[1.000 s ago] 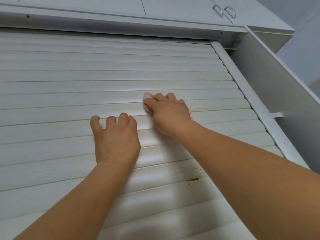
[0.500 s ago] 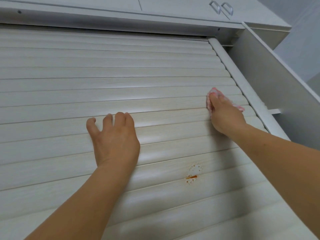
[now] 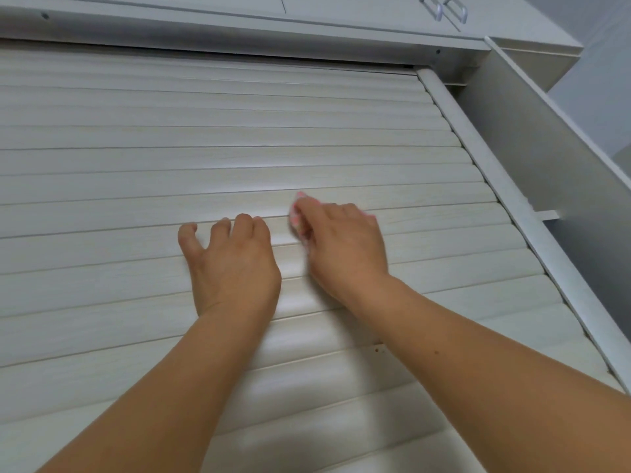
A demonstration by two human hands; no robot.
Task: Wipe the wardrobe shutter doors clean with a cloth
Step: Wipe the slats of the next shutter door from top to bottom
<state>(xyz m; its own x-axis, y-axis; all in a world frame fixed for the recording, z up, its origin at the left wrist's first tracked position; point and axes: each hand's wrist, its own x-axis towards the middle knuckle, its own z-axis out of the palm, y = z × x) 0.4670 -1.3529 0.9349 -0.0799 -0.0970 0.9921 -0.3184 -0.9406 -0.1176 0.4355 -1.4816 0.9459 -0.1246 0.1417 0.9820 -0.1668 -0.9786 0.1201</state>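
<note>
Under both hands: wardrobe shutter door (image 3: 205,165), pale wood-grain slats running crosswise, closed down.
Left hand (image 3: 232,264): bare, lying against the slats, fingers bent at the tips over a slat edge, holding nothing; seems to brace.
Right hand (image 3: 345,247): just beside the left, fingers curled round a pink cloth (image 3: 296,218) and pressing it onto the slat.
Cloth: mostly hidden beneath the right hand; pink edges peeping out at the fingertips and at the far side of the knuckles.
Hands together or apart: close, nearly touching, thumb sides facing.
Below the right wrist: small brownish specks (image 3: 378,349) on a lower slat, partly covered by the forearm; extent cannot be told.
Right of the right hand: grey side rail (image 3: 505,199) edging the shutter, then a grey side panel (image 3: 546,148).
Beyond the fingertips: grey upper cabinet (image 3: 341,15) with metal handles (image 3: 444,10).
Step in hand, judged: back-and-forth wiping along one slat.
Risk one: cloth bunched small under the palm, so grooves between slats likely skipped and dirt left there.
Risk two: specks sitting lower than the present stroke, easily missed if the strokes keep to the upper slats.
Risk three: hard pressing could flex or rattle the slats; left hand slipping would lose the brace.
Risk four: stroke running long could knock knuckles on the side rail.
Count: two hands, one cloth, one shutter door, one rail, two handles, one cluster of specks.
</note>
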